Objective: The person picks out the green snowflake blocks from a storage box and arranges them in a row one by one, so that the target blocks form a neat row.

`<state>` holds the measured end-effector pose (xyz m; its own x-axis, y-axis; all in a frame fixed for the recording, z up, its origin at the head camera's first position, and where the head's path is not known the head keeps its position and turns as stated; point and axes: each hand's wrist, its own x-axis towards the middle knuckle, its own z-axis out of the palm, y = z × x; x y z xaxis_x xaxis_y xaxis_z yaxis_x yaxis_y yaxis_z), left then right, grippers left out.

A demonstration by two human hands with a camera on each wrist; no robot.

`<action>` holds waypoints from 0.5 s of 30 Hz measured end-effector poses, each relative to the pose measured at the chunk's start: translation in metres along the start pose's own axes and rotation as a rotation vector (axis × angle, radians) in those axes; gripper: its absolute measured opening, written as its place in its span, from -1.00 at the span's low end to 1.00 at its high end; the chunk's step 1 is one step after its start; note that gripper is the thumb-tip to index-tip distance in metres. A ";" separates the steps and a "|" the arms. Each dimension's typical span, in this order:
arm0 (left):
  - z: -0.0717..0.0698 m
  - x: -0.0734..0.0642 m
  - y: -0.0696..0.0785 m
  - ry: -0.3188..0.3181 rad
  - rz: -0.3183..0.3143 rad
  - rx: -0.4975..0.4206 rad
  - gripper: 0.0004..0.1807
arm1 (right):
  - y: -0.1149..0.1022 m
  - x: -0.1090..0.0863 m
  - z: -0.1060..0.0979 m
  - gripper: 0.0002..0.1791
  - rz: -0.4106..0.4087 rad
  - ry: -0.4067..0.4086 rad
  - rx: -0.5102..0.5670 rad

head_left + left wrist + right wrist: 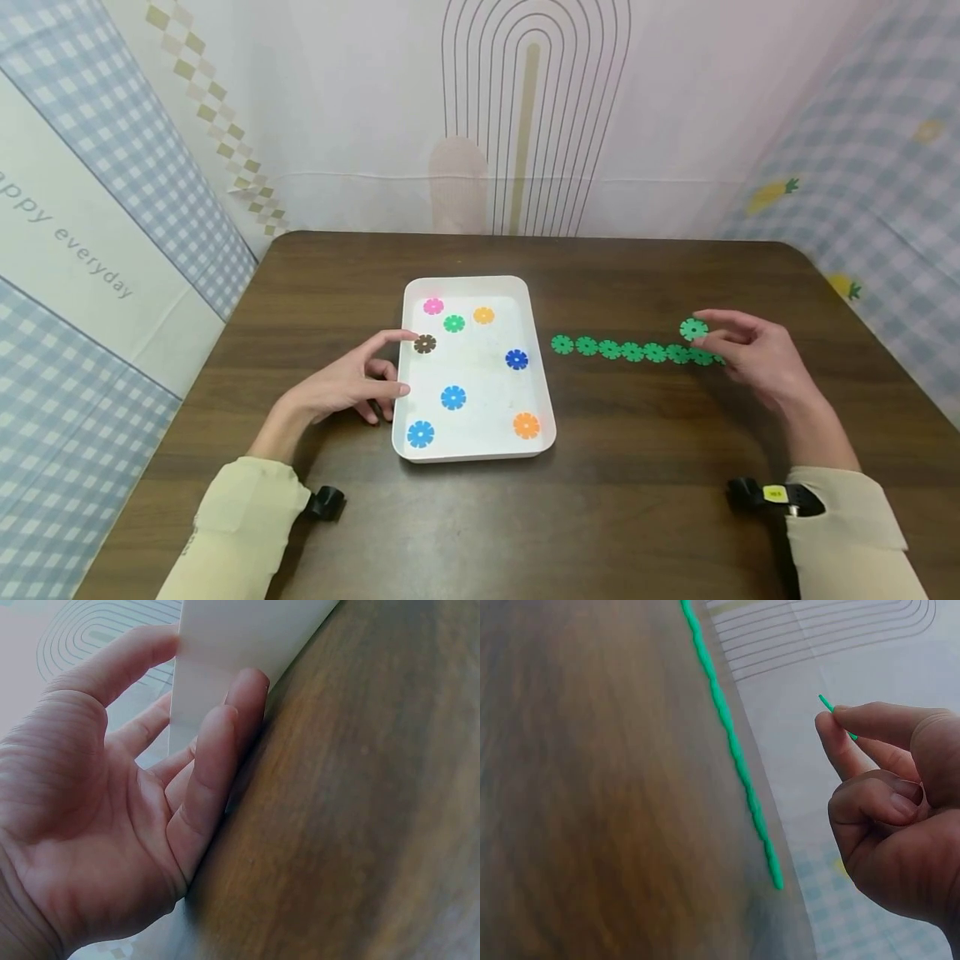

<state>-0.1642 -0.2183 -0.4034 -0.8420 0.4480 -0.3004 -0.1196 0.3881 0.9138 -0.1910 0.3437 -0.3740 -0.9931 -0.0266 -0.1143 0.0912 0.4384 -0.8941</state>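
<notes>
My right hand [757,354] pinches a green notched plastic disc [692,329] between thumb and index finger. In the right wrist view that disc [822,700] appears edge-on, raised off the table. Beneath it lies a straight row of similar green discs [632,352], its right end partly hidden by the hand. My left hand [348,379] rests against the left side of a white tray [487,458], thumb and index fingertips touching its rim. In the left wrist view, other fingers [210,757] lie loosely bent against the tray's outer wall [225,652].
Several loose notched discs are spread inside the tray: a brown one [425,344] near the left index finger, a pink one [433,307], an orange one [527,426] and a dark blue one [517,359] among them. A patterned cloth [360,108] hangs behind the wooden table [637,517].
</notes>
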 end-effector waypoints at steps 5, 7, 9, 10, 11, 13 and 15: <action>0.001 0.001 0.000 -0.002 0.008 -0.008 -0.12 | 0.006 -0.002 -0.002 -0.63 0.000 0.025 -0.029; 0.001 0.001 -0.001 -0.002 0.009 -0.010 -0.13 | 0.007 -0.001 -0.003 -0.63 -0.005 0.033 -0.030; 0.000 0.001 -0.001 -0.002 0.009 -0.011 -0.13 | 0.009 0.000 -0.004 -0.63 -0.013 0.044 -0.033; 0.000 0.001 -0.001 -0.003 0.009 -0.011 -0.13 | 0.011 0.000 -0.004 -0.63 -0.014 0.051 -0.030; 0.000 0.001 -0.001 -0.004 0.009 -0.011 -0.13 | 0.012 0.000 -0.005 -0.64 -0.015 0.060 -0.029; 0.000 0.001 -0.001 -0.005 0.010 -0.012 -0.13 | 0.014 0.000 -0.008 -0.65 -0.010 0.080 -0.024; 0.000 0.001 -0.001 -0.005 0.010 -0.012 -0.13 | 0.016 -0.001 -0.011 -0.67 0.005 0.105 -0.019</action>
<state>-0.1649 -0.2184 -0.4049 -0.8406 0.4560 -0.2924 -0.1170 0.3741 0.9200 -0.1894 0.3603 -0.3836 -0.9950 0.0694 -0.0723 0.0961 0.4557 -0.8850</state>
